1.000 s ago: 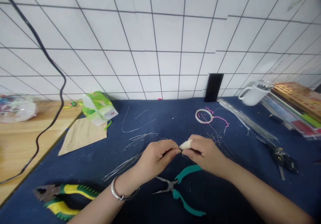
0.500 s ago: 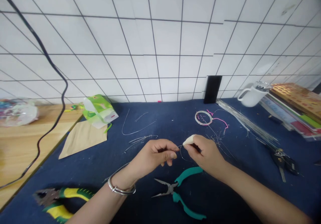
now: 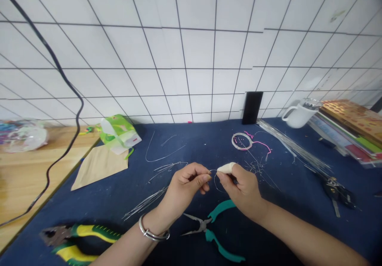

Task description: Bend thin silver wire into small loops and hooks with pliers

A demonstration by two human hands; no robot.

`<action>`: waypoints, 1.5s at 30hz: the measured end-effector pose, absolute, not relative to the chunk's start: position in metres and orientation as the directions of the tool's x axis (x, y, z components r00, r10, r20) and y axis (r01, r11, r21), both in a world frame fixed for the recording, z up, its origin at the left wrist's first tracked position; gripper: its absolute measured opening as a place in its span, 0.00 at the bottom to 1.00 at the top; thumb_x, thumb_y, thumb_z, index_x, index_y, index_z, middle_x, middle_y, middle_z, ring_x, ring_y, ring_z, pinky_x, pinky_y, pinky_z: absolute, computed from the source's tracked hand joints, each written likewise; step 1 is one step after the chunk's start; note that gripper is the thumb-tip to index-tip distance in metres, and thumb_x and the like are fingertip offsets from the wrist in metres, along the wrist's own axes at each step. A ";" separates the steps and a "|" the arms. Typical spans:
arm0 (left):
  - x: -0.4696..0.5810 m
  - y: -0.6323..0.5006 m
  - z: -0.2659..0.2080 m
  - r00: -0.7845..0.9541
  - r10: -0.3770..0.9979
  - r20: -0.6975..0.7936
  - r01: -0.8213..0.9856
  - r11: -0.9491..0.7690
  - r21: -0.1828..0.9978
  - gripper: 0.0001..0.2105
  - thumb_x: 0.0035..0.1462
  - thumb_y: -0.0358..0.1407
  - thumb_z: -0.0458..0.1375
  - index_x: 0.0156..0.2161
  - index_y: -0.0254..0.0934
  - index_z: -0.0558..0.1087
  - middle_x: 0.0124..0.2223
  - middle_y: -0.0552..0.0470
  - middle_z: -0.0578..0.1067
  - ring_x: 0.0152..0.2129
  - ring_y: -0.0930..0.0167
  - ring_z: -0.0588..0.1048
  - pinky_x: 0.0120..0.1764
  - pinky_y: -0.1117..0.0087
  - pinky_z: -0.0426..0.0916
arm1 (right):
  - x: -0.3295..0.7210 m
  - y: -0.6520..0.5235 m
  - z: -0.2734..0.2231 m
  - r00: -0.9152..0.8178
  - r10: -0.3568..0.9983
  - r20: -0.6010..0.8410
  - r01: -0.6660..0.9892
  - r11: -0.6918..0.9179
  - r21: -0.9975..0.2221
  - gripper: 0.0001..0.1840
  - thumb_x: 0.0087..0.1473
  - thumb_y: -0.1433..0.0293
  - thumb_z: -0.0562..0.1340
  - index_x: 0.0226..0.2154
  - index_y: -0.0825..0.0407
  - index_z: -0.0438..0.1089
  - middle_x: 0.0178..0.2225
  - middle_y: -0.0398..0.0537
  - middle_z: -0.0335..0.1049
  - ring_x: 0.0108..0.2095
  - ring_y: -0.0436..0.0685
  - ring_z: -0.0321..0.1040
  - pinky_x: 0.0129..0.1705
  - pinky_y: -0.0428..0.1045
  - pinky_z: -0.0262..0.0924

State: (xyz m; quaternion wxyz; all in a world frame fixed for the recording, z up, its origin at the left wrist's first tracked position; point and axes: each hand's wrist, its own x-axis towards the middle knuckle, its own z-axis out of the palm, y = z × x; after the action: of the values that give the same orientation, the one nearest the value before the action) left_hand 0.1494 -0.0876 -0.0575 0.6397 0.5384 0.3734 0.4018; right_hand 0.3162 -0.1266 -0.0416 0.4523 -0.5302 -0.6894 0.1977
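My left hand [image 3: 191,180] and my right hand [image 3: 240,186] meet near the middle of the dark blue cloth, fingertips a small gap apart. Between them runs a thin wire [image 3: 213,170], pinched at both sides, with a curved loop hanging below. A whitish cover wraps my right index finger. Teal-handled long-nose pliers [image 3: 220,209] lie with jaws spread just under the hands. At the lower left, yellow-green pliers [image 3: 89,231] are partly hidden by my left forearm. Cut wires [image 3: 146,203] lie beside my left wrist.
A ring with pink thread [image 3: 242,142] lies beyond my right hand. A wire bundle [image 3: 294,146], a dark-handled tool [image 3: 337,188], a white mug [image 3: 298,114] and stacked books [image 3: 352,127] are on the right. A green packet [image 3: 117,129] and brown paper [image 3: 100,164] lie left. A black cable [image 3: 64,77] hangs left.
My left hand and forearm have shifted slightly right, uncovering more of the cut wires and the yellow-green pliers. Both hands still pinch the thin wire. The view has tilted a little.
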 end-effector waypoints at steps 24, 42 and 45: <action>0.170 -0.100 -0.062 0.204 0.979 -0.023 -0.292 0.083 0.953 0.05 0.53 0.34 0.58 0.32 0.34 0.69 0.25 0.55 0.72 0.22 0.75 0.71 0.27 0.74 0.67 | 0.300 -0.116 -0.055 0.147 0.929 0.341 0.379 0.265 -0.887 0.06 0.55 0.67 0.57 0.30 0.52 0.67 0.24 0.42 0.67 0.25 0.49 0.64 0.28 0.44 0.60; 0.160 -0.088 -0.065 0.436 0.894 -0.098 -0.284 0.240 0.928 0.07 0.52 0.31 0.59 0.38 0.34 0.69 0.34 0.51 0.73 0.28 0.74 0.72 0.29 0.74 0.66 | 0.308 -0.107 -0.066 0.185 0.969 0.166 0.214 0.125 -0.969 0.08 0.55 0.64 0.58 0.30 0.52 0.64 0.23 0.39 0.64 0.21 0.48 0.60 0.25 0.44 0.58; 0.161 -0.087 -0.068 0.370 0.925 -0.086 -0.214 0.175 0.961 0.06 0.52 0.33 0.59 0.36 0.35 0.68 0.29 0.54 0.71 0.25 0.75 0.71 0.28 0.74 0.66 | 0.306 -0.108 -0.065 0.182 0.970 0.161 0.207 0.122 -0.971 0.08 0.55 0.64 0.58 0.30 0.51 0.64 0.22 0.39 0.63 0.21 0.47 0.59 0.24 0.44 0.57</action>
State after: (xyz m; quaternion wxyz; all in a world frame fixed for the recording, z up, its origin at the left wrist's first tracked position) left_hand 0.1611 -0.0871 -0.0681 0.6724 0.4826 0.3682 0.4235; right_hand 0.3062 -0.1076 -0.0654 0.5304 -0.5563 -0.5289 0.3598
